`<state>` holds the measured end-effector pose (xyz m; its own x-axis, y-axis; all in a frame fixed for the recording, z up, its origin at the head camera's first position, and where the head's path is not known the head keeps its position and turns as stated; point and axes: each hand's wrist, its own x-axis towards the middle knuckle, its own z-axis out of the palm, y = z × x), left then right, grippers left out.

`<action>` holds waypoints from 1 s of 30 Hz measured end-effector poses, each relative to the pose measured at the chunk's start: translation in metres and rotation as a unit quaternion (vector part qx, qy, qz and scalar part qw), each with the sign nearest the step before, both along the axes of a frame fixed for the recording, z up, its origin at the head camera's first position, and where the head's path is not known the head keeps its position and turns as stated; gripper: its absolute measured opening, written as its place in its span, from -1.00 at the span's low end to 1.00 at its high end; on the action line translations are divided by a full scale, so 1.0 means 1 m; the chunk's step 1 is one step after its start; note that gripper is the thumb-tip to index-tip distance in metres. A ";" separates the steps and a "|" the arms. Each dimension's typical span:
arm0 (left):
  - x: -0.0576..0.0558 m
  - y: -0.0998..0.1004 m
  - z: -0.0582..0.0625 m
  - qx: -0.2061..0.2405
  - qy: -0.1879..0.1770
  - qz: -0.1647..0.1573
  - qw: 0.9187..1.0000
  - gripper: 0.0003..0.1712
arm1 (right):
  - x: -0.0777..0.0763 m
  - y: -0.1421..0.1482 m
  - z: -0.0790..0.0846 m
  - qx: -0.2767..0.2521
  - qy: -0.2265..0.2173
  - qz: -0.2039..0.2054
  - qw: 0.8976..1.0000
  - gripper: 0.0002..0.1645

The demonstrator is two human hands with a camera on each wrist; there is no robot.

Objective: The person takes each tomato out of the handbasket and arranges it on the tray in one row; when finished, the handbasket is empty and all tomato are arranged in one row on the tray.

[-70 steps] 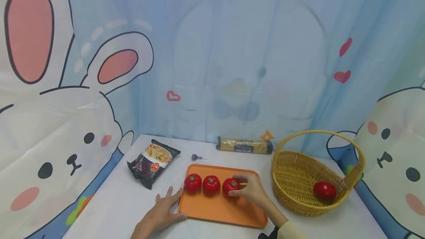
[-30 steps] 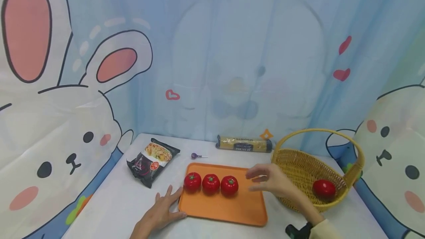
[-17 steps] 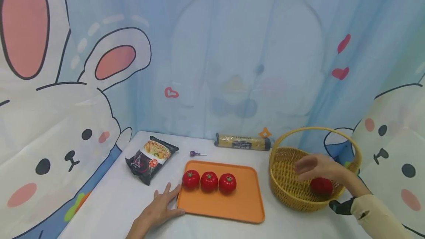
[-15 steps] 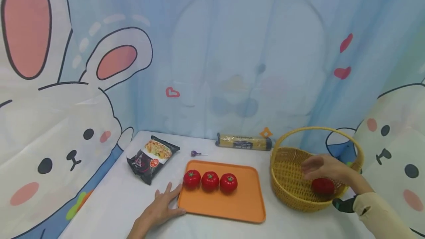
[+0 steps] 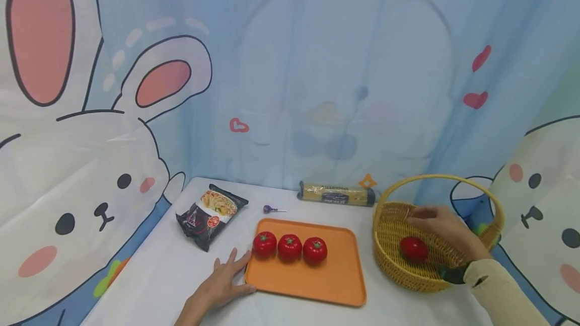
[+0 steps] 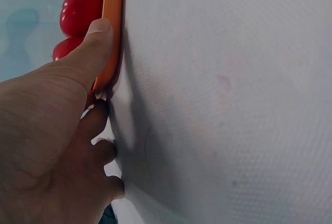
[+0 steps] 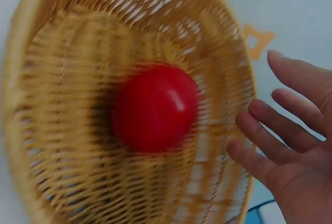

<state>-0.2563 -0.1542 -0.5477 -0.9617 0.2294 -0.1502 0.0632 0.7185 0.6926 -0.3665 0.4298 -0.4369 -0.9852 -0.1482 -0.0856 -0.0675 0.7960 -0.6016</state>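
Observation:
My left hand [image 5: 216, 284] rests at the left end of an orange tray [image 5: 335, 280], fingers spread, with the thumb [image 6: 96, 45] touching the rim in the left wrist view. On the tray three red tomatoes stand in a row: a left one [image 5: 265, 244], a middle one [image 5: 289, 248] and a right one [image 5: 314, 251]. My right hand [image 5: 441, 223] hovers over a wicker basket [image 5: 394, 275], holding nothing, its fingers loosely bent and apart. Inside the basket lies another red tomato [image 7: 155, 109], blurred in the right wrist view, clear of the fingers.
Behind the tray lie a small purple lollipop [image 5: 268, 209] and a long spaghetti pack [image 5: 336, 194]. A black food packet [image 5: 211, 216] sits at the back left. The basket's tall handle [image 5: 435, 177] arches over it. A printed curtain [image 5: 290, 74] hangs behind the white table [image 5: 158, 275].
My right hand let go of the right tomato on the tray and moved right to the basket. The basket's tomato has shifted left. My left hand stays at the tray.

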 end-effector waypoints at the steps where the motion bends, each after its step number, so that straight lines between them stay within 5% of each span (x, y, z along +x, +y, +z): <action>1: 0.000 -0.001 0.000 0.000 -0.003 -0.004 1.000 0.09 | -0.001 -0.005 0.002 -0.004 0.008 0.001 1.000 -0.11; 7: 0.001 -0.002 0.000 0.001 -0.001 -0.008 1.000 0.09 | -0.015 -0.023 0.008 0.018 0.017 0.012 1.000 -0.14; 17: 0.002 0.000 0.001 -0.003 0.009 -0.005 1.000 0.07 | -0.028 -0.031 -0.014 -0.009 -0.025 0.011 1.000 -0.20; 23: -0.001 -0.001 0.001 0.004 0.005 -0.007 1.000 0.08 | -0.028 -0.035 -0.024 0.039 -0.021 -0.009 0.999 -0.30; 27: -0.001 -0.002 0.000 0.005 0.007 -0.014 1.000 0.08 | -0.026 -0.041 -0.029 0.053 -0.067 -0.024 0.996 -0.37; 30: -0.002 -0.002 0.000 0.005 0.006 -0.013 1.000 0.07 | -0.021 -0.046 -0.030 0.013 -0.118 -0.034 0.992 -0.32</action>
